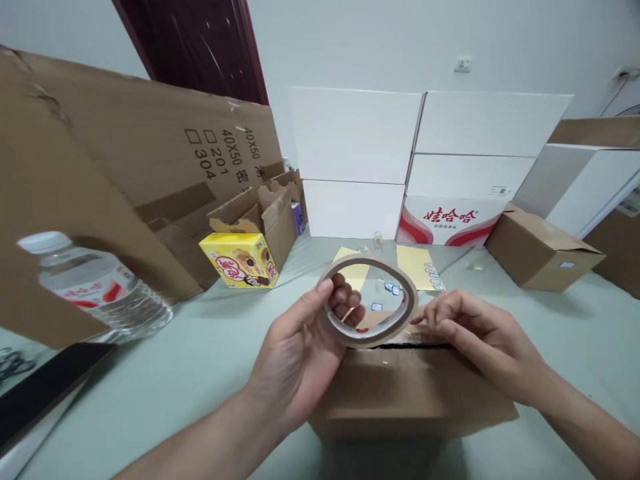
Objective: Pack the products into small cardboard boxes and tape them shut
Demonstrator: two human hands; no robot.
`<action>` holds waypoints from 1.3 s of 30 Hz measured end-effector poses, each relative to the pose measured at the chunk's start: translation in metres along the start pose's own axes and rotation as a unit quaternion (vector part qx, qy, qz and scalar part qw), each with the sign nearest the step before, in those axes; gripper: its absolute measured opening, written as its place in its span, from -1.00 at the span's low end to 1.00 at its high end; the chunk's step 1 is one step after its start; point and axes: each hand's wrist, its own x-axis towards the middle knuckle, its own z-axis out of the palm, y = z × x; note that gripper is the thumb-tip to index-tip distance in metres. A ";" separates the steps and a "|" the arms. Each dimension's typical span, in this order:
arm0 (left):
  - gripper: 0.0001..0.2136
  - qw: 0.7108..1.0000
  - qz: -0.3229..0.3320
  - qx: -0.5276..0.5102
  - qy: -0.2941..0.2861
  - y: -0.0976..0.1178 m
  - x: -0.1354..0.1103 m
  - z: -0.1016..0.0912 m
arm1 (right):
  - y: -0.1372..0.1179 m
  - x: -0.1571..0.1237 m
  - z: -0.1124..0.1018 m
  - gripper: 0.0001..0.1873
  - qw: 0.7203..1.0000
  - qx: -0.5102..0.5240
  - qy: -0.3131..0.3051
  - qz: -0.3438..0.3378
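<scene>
A wide ring of clear packing tape on a brown cardboard core (371, 263), upright in mid-air just above a closed brown corrugated carton (410, 400): likely light and fairly stiff as a ring, though probably tacky on any exposed adhesive, so best held by the core and side edges. Left hand (300, 353) closed around the roll, thumb on the near rim, fingers hooked through the hole. Right hand (480, 327) half open and not clearly gripping anything, fingertips (425, 319) low near the carton's top seam, just beside the roll. Farther out, on a pale green tabletop (210, 393): yellow paper sheets (417, 267), one dotted with small stickers, a yellow printed snack box (239, 260), a clear plastic water bottle (100, 283) with a white cap, a large flattened brown cardboard sheet (125, 167), a small brown cardboard box (543, 250), and stacked white cartons (355, 133) against a white wall.
</scene>
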 end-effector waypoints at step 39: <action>-0.66 0.743 0.168 0.622 -0.183 0.016 0.031 0.006 | -0.001 -0.012 -0.002 -0.73 0.915 -0.328 -0.133 -0.194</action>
